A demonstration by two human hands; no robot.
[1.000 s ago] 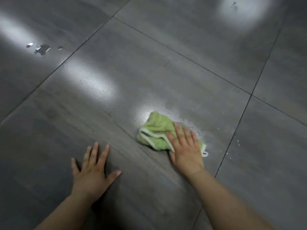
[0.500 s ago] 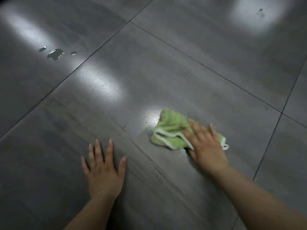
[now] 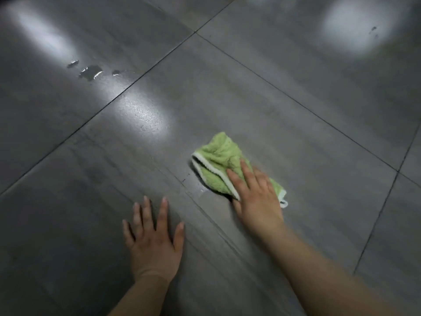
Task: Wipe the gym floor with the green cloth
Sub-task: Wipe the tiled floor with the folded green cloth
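Now right hand (image 3: 257,201) slid green cloth (image 3: 218,158) leftward.

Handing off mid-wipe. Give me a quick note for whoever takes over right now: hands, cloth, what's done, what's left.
Left hand: open, flat on the floor, away from the cloth.
Right hand: open, straight fingers pressing the green cloth, which lies bunched on the middle tile.
Done: faint streaks beside the cloth suggest this tile has had some wiping.
Left: small puddles on the far-left tile, untouched; dark specks far right.
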